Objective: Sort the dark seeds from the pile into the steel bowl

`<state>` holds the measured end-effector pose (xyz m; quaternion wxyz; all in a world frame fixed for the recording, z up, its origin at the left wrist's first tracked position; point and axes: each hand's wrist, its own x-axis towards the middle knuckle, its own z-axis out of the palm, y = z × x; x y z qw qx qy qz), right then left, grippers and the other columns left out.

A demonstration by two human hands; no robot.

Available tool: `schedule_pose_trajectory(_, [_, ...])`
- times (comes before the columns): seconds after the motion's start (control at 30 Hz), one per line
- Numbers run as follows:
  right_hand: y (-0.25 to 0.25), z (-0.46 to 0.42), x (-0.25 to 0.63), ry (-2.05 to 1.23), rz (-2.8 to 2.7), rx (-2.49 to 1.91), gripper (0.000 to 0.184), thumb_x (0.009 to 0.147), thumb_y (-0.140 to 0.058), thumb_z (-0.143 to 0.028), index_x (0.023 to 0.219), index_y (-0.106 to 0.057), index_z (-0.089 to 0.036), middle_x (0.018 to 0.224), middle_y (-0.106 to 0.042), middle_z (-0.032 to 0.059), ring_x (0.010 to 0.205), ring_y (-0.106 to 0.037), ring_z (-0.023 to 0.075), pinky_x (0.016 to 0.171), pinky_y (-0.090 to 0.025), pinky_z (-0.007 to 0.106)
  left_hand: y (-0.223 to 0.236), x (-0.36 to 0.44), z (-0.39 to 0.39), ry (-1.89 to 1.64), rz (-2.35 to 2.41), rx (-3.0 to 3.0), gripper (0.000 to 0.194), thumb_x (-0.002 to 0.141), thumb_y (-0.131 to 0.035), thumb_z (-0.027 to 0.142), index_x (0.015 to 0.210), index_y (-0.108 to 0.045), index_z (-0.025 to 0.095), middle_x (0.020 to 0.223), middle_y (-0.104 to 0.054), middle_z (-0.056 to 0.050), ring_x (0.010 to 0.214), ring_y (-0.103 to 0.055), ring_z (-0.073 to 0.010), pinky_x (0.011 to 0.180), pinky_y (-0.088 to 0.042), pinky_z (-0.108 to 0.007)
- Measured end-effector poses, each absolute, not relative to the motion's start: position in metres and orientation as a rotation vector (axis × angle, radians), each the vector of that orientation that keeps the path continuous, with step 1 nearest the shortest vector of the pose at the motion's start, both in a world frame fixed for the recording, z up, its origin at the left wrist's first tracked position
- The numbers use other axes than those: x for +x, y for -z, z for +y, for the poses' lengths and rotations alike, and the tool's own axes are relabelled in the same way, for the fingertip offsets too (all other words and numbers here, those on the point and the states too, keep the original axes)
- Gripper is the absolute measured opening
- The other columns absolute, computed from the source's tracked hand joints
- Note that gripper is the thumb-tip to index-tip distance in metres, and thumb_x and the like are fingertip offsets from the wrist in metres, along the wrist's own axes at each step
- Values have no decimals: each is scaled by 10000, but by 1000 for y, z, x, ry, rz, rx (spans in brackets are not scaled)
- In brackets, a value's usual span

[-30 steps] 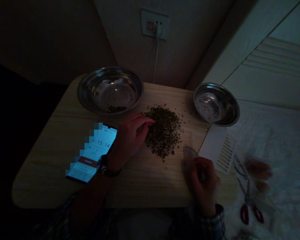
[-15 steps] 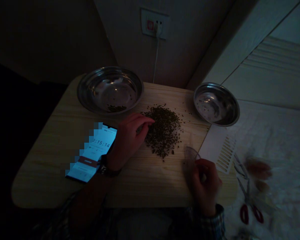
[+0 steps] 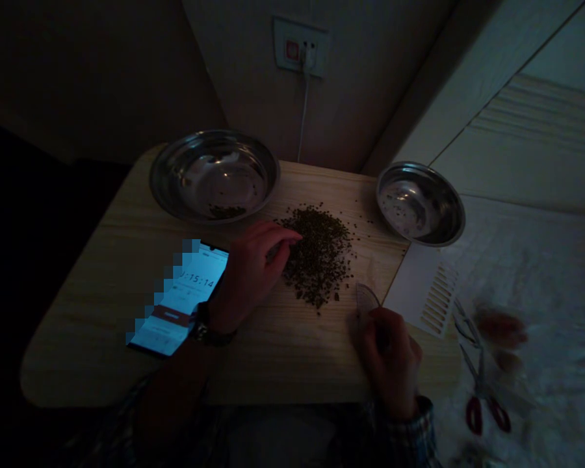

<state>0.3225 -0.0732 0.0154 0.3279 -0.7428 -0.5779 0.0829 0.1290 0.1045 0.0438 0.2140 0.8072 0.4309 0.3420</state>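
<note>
A pile of small dark seeds [image 3: 319, 253] lies in the middle of a wooden board table [image 3: 102, 286]. My left hand [image 3: 251, 270] rests beside the pile's left edge, fingers bent with the tips pinched together at the seeds. My right hand [image 3: 387, 354] is closed on a small clear plastic scoop-like piece [image 3: 367, 298] at the pile's lower right. A large steel bowl [image 3: 214, 174] with a few seeds stands at the back left. A smaller steel bowl [image 3: 420, 203] stands at the back right.
A lit phone [image 3: 185, 296] lies left of my left wrist. A white slotted card [image 3: 422, 289] hangs over the table's right edge. Red-handled scissors [image 3: 482, 396] lie on the white bedding at right. A wall socket with a cable [image 3: 302, 49] is behind.
My right hand has shifted slightly left and toward the pile with the clear piece. My left hand has stayed in place.
</note>
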Motion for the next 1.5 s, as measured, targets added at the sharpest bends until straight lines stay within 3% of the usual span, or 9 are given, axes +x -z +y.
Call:
schedule_pose_trajectory(0.7, [-25, -38, 268, -393, -1126, -2151, 140, 900, -498, -288, 1027, -503, -229, 606, -557, -60, 502, -536, 109, 488, -361, 187, -53, 119, 103, -1077, 1107, 2100, 251, 854, -508, 42, 983, -650, 204, 948, -632, -5, 929, -566, -155, 846, -454, -311])
schedule_pose_trajectory(1.3, [-24, -9, 260, -327, -1133, -2040, 115, 880, -495, -261, 981, -518, -210, 554, -522, -75, 458, -502, 96, 456, -359, 174, -46, 129, 100, -891, 1078, 2218, 320, 809, -607, 108, 1101, -598, 239, 1162, -537, -58, 1146, -460, -246, 996, -422, -448])
schedule_pose_trajectory(1.5, [-17, -10, 260, -366, -1183, -1968, 111, 875, -498, -249, 978, -509, -210, 613, -574, -56, 491, -537, 99, 481, -401, 181, -36, 132, 98, -841, 1078, 2291, 352, 792, -638, 142, 1122, -585, 252, 1248, -497, -68, 1211, -415, -273, 1036, -391, -492])
